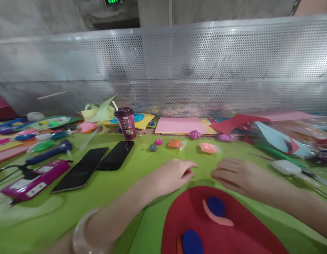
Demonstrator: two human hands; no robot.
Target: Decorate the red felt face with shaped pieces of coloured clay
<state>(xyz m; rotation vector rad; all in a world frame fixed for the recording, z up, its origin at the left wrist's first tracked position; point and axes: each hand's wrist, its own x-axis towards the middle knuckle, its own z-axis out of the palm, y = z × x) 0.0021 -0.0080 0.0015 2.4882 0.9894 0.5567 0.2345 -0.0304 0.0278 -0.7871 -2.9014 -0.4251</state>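
"What are your hands doing?"
"My left hand (176, 175) is half curled, something red (188, 171) showing inside; my right hand (235, 174) has bent fingers. Whether either pinches anything, I can't tell"
"And the count?"
"One red cutout (227, 240) before me on a green sheet (150, 225), bearing two blue discs (216, 206), one pink strip (218, 220), one orange strip (179, 245); beyond, two phones (82, 171), one lidded cup (127, 124), contents hidden"
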